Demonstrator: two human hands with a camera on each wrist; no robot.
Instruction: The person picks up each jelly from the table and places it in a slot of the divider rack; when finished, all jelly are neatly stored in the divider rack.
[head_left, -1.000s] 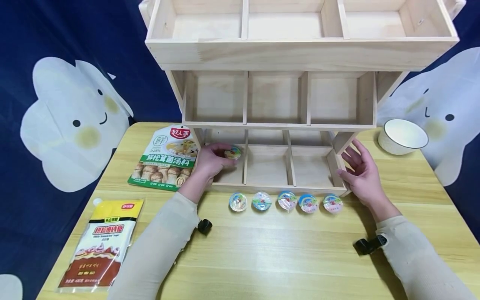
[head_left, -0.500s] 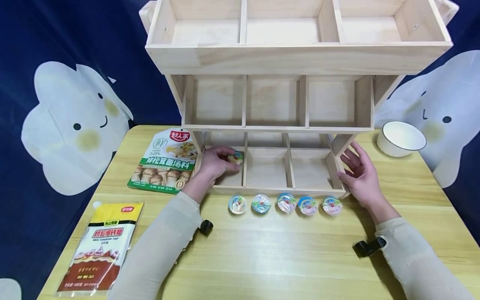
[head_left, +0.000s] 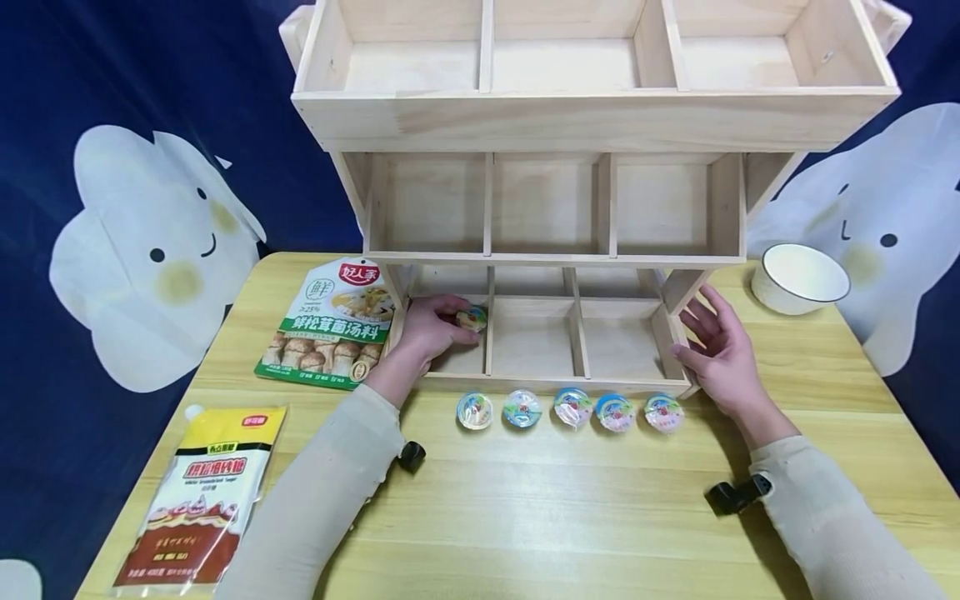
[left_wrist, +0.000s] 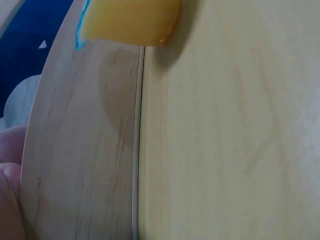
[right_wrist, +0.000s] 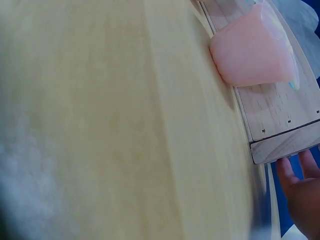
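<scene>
My left hand (head_left: 435, 327) pinches a small jelly cup (head_left: 472, 318) with a printed lid inside the bottom-left compartment of a wooden shelf (head_left: 592, 121). At the shelf's lower right end, my right hand (head_left: 716, 354) touches the outer side with thumb and fingers spread. Along the front of the bottom tier stand several jelly cups in a row, from a pale one (head_left: 476, 411) to a pink one (head_left: 663, 412). Close up, the left wrist view has an orange jelly cup (left_wrist: 131, 20); the right wrist view has a pink jelly cup (right_wrist: 252, 52). The held cup is hidden there.
Two upper tiers, each with three compartments, overhang the bottom tier. To the left lie a green-and-white soup seasoning packet (head_left: 326, 325) and a sugar bag (head_left: 198, 500). A white bowl (head_left: 801, 279) stands at the right. Behind hangs a dark blue curtain (head_left: 300, 200) with cloud faces.
My left hand has brought the jelly cup slightly forward and right within the bottom-left compartment. The right hand stays at the shelf's side. The head view has tilted a little.
</scene>
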